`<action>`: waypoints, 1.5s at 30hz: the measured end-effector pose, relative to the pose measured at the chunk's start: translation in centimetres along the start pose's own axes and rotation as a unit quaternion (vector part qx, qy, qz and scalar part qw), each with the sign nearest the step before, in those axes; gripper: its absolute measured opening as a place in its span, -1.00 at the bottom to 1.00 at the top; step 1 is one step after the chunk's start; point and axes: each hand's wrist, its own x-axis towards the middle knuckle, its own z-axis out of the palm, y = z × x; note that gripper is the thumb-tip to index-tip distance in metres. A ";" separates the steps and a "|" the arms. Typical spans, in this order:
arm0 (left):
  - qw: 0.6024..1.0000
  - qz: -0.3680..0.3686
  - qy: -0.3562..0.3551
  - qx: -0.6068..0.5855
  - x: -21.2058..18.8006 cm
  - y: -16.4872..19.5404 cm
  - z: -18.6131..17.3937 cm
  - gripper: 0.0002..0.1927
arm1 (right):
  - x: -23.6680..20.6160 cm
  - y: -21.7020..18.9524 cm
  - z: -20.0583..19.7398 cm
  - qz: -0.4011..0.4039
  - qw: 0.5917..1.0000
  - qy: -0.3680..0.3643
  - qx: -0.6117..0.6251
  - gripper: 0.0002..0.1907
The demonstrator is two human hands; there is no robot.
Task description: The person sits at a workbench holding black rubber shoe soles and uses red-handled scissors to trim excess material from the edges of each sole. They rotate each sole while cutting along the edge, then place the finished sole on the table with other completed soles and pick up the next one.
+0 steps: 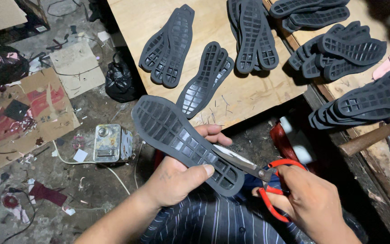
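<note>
My left hand (179, 178) grips a dark grey rubber shoe sole (168, 129) with a grid pattern, thumb on top near its heel end. My right hand (308, 199) holds red-handled scissors (269, 174), fingers through the loops. The steel blades (235, 159) lie against the sole's edge near the heel, beside my left fingers. Below my hands is a dark striped shirt (217, 221).
A wooden table (132, 18) carries several piles of the same grey soles (170, 45) (251, 34) (344, 49) (375, 99). A wooden handle (366, 140) lies at the right. On the dirty floor are a metal can (111, 143), a black bag (120, 81) and cardboard (28, 108).
</note>
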 end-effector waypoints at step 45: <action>0.966 0.046 0.181 -0.181 0.6 -0.1 3.1 -0.64 | -1.1 -0.9 4.0 0.065 0.994 0.086 -0.009 -0.44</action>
